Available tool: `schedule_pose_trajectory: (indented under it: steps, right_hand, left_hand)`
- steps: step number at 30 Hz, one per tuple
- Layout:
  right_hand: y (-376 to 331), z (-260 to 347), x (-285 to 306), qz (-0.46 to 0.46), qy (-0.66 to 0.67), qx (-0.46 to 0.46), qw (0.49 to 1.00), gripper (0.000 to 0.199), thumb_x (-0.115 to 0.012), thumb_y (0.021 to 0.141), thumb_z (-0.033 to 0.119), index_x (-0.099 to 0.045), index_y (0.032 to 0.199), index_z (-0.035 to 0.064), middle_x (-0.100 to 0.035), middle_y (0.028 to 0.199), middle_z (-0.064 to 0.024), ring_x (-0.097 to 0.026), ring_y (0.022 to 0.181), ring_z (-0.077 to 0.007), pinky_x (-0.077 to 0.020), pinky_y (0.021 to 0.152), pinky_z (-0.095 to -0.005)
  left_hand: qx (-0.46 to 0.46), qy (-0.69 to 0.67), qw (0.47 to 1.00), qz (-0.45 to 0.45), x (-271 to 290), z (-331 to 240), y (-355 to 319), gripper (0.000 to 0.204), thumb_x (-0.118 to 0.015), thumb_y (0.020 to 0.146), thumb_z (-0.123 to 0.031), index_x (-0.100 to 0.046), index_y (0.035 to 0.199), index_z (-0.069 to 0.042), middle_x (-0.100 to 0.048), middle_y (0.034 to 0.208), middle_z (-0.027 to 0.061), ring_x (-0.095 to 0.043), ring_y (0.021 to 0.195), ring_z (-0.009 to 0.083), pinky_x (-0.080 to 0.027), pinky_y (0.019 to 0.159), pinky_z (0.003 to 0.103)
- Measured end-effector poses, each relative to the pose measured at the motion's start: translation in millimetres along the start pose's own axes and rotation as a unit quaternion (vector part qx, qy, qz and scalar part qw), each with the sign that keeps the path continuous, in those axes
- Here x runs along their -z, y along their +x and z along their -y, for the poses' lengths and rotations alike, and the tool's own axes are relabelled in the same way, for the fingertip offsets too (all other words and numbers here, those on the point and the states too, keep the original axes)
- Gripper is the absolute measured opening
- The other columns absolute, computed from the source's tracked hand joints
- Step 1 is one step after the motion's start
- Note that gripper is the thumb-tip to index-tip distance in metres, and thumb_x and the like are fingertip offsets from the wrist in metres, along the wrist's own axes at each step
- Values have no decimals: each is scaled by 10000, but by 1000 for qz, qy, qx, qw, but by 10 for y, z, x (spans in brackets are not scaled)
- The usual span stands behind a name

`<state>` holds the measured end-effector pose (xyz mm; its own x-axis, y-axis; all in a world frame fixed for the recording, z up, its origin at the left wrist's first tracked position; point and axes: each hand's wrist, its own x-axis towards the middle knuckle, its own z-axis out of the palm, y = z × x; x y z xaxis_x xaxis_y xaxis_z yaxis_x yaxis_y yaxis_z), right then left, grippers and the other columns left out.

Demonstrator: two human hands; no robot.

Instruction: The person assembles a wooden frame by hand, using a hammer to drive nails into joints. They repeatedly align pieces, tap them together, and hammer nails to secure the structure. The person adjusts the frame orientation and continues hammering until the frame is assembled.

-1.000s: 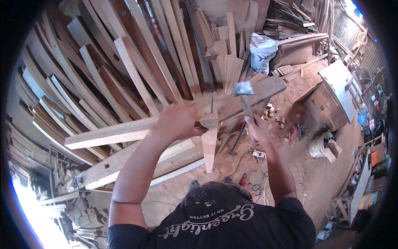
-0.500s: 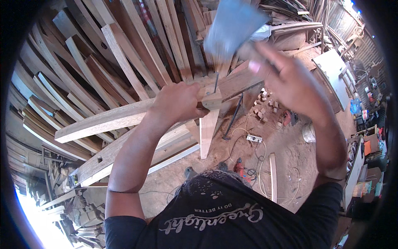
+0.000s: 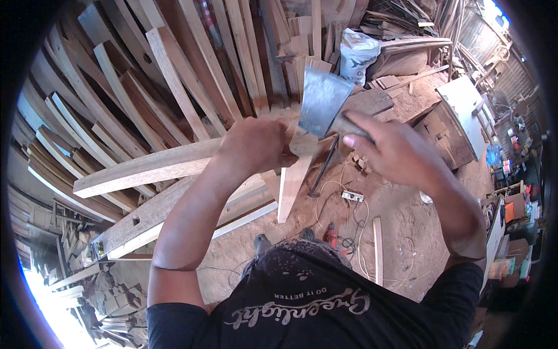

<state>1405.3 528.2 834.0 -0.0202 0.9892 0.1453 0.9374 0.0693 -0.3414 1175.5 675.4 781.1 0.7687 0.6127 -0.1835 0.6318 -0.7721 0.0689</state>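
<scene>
My left hand [image 3: 253,145] is closed around a long wooden beam [image 3: 145,170] near its right end, where it meets a pale tapered wooden piece [image 3: 292,189] that points down. My right hand [image 3: 401,148] grips the short handle of a hatchet [image 3: 324,102] with a broad grey metal head. The hatchet's narrow end is down at the joint, just right of my left hand, with the wide edge upward. Its head covers the spot on the wood beneath; whether they touch I cannot tell. A dark metal bar [image 3: 325,166] slants beside the tapered piece.
Another thick beam [image 3: 154,216] lies below the first. Many boards [image 3: 168,75] lean at the back left. On the dirt floor are a power strip [image 3: 352,196], cords, a red power tool [image 3: 331,234] and a wooden strip [image 3: 378,250]. A white sack [image 3: 357,55] stands behind.
The hatchet has come down from its raised position onto the joint, and my right hand has lowered with it. The thin upright nail seen earlier there is now hidden.
</scene>
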Motion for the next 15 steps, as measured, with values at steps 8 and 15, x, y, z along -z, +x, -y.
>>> schedule_pose_trajectory:
  steps: [8,15]
  right_hand:
    - [5,230,499,-154,192,-81,966,566,-585,1089,389,-489,1550,74,-624,811,-44,-596,673,-135,-488,615,-298]
    - [-35,285,430,-203,232,-32,951,557,-541,1119,340,-436,1589,58,-531,735,11,-450,550,-37,-379,479,-204]
  left_hand:
    - [6,-8,1000,-7,35,-3,-73,547,-820,802,-481,-671,1086,-37,-753,1045,198,-735,1016,394,-594,880,512]
    - [-10,-9,999,-36,-47,33,-59,527,-811,815,-473,-667,1075,-38,-752,1028,187,-731,1009,388,-581,877,515]
